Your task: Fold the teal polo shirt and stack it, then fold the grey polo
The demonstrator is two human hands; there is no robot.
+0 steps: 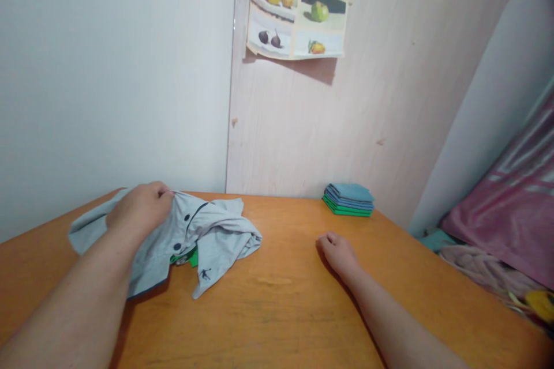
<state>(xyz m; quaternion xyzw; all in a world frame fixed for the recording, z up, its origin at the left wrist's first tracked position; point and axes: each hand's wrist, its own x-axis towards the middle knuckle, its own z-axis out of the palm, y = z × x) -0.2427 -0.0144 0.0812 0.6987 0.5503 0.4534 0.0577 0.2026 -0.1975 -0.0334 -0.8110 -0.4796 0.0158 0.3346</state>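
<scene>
A crumpled light grey garment [190, 225] with dark buttons, dark trim and a small dark figure logo lies on the left of the table. My left hand [145, 202] is closed, pinching the cloth near its top edge and lifting it slightly. Something green [193, 257] peeks out from under the garment; most of it is covered. On the right, my right hand [337, 253] rests on the tabletop, its fingers curled in, with nothing visible in them. It lies apart from the garment, nearer to a neat stack of folded cloths [348, 200], green below and grey-blue on top.
The orange-brown wooden table [277, 317] reaches back to a pale wall. A sheet of fruit pictures [298, 14] hangs on the wall. Beyond the table's right edge are a pink curtain [506, 202] and a braided pinkish fabric [471, 271].
</scene>
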